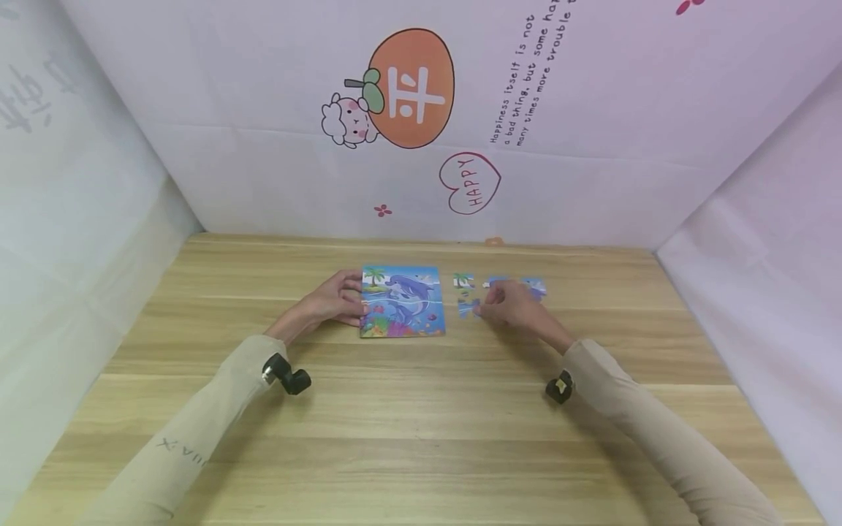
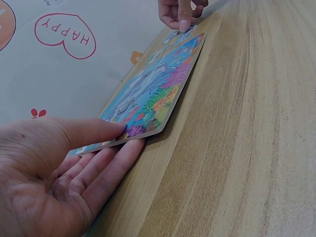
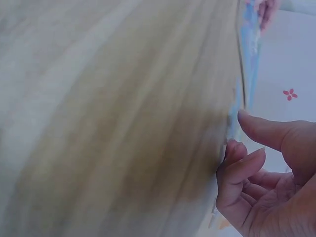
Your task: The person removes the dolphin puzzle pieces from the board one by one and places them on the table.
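Observation:
A square dolphin picture card (image 1: 403, 301) is tilted up off the wooden table along its left edge in the left wrist view. My left hand (image 2: 74, 173) grips that edge, thumb on the printed face and fingers underneath. To the right of the card, my right hand (image 1: 513, 303) is low over several small jigsaw pieces. Its thumb tip touches a blue piece (image 1: 465, 308) under a palm-tree piece (image 1: 463, 280). In the right wrist view the thumb and bent fingers (image 3: 242, 168) stand apart, nothing showing between them.
More blue jigsaw pieces (image 1: 534, 286) lie beyond the right hand, partly covered by it. A white printed cloth (image 1: 276, 175) rises behind the table (image 1: 421, 424), with further white cloth at both sides.

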`<state>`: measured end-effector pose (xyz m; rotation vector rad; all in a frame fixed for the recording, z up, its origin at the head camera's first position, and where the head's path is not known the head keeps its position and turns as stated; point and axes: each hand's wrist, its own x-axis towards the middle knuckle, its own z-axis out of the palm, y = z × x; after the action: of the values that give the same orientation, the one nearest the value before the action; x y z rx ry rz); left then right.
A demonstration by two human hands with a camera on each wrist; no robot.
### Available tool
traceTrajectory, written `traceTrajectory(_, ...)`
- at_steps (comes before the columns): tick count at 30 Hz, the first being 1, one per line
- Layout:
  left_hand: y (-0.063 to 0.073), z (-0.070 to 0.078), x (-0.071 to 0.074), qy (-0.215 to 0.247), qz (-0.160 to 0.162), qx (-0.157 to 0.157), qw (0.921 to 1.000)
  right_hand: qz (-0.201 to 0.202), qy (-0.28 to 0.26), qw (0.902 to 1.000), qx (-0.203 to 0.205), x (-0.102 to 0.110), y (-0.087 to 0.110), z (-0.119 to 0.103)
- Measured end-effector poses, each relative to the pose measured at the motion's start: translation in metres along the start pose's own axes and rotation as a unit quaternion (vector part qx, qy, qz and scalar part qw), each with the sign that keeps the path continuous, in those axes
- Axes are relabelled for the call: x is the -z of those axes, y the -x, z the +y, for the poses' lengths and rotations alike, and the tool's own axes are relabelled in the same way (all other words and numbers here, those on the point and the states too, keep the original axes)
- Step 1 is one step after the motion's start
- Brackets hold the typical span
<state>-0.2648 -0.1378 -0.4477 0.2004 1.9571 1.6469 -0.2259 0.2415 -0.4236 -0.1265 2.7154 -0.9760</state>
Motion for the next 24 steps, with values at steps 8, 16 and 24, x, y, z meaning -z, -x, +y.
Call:
traceTrajectory(8,0.003,-0.001,0.001,0.006,0.007,-0.001,1.0000,0.018,0.016,0.9993,0.030,0.007,-0.005,-0.012)
traceTrajectory(16,0.003,-0.002,0.000,0.004,0.010,-0.002,0.9999,0.008,0.020,0.9964,0.081,-0.005,-0.018,-0.036)
traceTrajectory(24,0.004,0.000,-0.001,-0.002,0.013,-0.001,0.9999,-0.035,0.010,0.9840,0.175,-0.018,-0.034,-0.056)
